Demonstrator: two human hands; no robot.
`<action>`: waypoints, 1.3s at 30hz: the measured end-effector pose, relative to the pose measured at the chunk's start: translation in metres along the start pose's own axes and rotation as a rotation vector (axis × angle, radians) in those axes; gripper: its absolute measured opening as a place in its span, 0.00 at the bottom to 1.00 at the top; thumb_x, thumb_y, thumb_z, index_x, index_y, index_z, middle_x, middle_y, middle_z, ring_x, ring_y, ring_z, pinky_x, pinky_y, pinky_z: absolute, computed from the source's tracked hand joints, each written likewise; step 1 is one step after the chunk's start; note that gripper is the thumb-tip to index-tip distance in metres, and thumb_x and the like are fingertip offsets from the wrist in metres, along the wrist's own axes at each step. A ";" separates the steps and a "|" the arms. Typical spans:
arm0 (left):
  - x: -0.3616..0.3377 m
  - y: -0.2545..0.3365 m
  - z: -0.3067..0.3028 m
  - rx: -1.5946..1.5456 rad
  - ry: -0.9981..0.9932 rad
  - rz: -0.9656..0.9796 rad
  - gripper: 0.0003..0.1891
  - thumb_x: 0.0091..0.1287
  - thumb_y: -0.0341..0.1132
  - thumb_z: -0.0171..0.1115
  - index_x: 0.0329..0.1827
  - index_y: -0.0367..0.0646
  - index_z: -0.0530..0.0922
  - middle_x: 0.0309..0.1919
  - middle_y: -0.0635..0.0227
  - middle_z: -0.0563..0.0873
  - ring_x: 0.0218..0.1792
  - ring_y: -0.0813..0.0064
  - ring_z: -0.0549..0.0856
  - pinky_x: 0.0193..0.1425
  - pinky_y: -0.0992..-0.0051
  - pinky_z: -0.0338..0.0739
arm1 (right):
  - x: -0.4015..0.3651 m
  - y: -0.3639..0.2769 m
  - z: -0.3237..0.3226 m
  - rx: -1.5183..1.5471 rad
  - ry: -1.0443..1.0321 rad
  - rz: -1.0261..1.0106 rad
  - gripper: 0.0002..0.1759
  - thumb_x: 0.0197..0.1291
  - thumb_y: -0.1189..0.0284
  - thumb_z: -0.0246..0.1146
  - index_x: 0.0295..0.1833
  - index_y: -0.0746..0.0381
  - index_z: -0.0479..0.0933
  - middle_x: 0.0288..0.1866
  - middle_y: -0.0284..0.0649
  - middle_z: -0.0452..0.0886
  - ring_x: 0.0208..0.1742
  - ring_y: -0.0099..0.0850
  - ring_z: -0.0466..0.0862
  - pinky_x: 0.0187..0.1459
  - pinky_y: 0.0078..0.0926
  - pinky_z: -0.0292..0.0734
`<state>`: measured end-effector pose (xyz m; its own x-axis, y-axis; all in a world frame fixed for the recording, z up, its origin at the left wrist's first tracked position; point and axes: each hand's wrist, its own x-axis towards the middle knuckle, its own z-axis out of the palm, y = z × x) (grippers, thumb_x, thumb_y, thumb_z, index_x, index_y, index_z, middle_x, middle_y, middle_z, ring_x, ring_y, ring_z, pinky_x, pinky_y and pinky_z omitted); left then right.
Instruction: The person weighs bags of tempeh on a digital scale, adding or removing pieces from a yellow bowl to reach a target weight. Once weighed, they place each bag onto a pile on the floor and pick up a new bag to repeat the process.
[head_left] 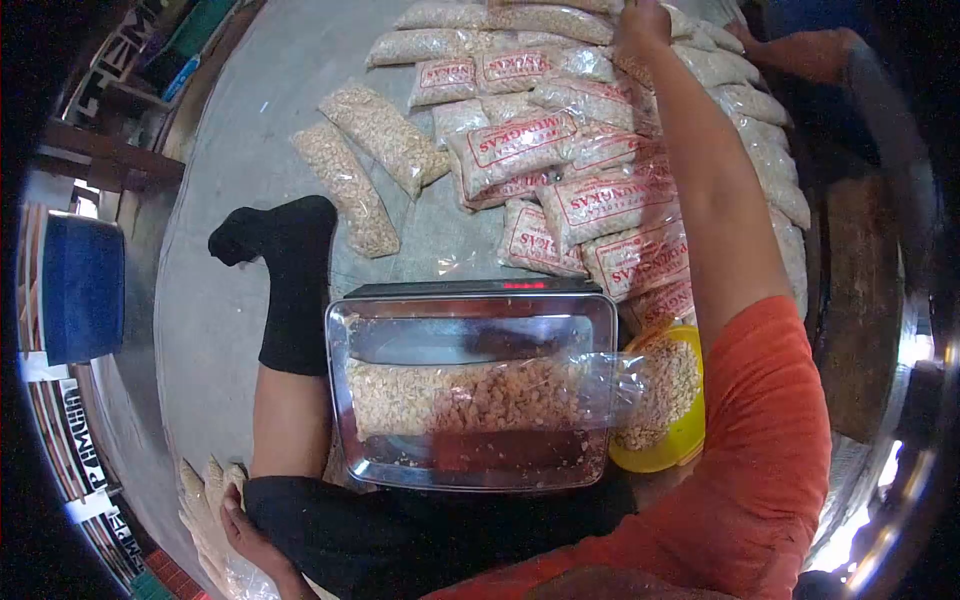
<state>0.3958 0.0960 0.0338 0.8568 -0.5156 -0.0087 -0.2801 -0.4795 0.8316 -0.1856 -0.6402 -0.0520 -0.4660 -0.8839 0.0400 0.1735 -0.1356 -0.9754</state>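
Observation:
My right hand (643,22) is stretched to the far end of the bag pile. Its fingers look curled, but what they hold is hidden. Down at the lower left, my left hand (245,530) is beside my knee against some filled bags (205,510); its fingers are mostly hidden. In front of me, a clear plastic bag (455,397) part-filled with pale chips lies in a metal tray (470,472). The bag's loose end reaches over the tray's right rim towards a yellow bowl (690,440) holding more chips (668,385).
Many filled bags with red print (525,140) are heaped beyond the tray. Two plain filled bags (385,135) lie left of them on the grey sheet (240,130). My black-socked foot (295,270) is left of the tray. Another person's limb (800,52) shows at the upper right.

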 end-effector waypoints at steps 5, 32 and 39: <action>-0.010 -0.006 0.010 -0.050 -0.023 0.056 0.26 0.84 0.48 0.52 0.64 0.28 0.80 0.58 0.54 0.86 0.62 0.65 0.82 0.73 0.67 0.71 | 0.044 -0.025 -0.066 -0.975 0.096 -1.048 0.15 0.68 0.67 0.55 0.44 0.63 0.84 0.37 0.38 0.85 0.39 0.36 0.82 0.45 0.44 0.79; -0.100 -0.006 0.027 0.413 -0.004 0.441 0.29 0.76 0.51 0.62 0.68 0.33 0.78 0.62 0.43 0.83 0.64 0.43 0.82 0.69 0.55 0.75 | -0.322 -0.106 -0.362 -1.273 -0.379 -0.800 0.14 0.73 0.67 0.61 0.53 0.65 0.84 0.51 0.54 0.86 0.54 0.56 0.84 0.58 0.47 0.78; -0.149 0.013 0.039 0.714 0.004 0.746 0.32 0.71 0.53 0.67 0.68 0.37 0.78 0.71 0.45 0.77 0.71 0.44 0.76 0.74 0.50 0.69 | -0.360 -0.065 -0.320 -1.246 -0.425 -0.440 0.26 0.67 0.66 0.67 0.68 0.63 0.78 0.64 0.57 0.81 0.64 0.54 0.81 0.65 0.46 0.76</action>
<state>0.2480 0.1385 0.0241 0.3605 -0.8531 0.3771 -0.9317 -0.3489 0.1014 -0.3071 -0.1700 -0.0721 0.0565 -0.9707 0.2334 -0.9023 -0.1497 -0.4043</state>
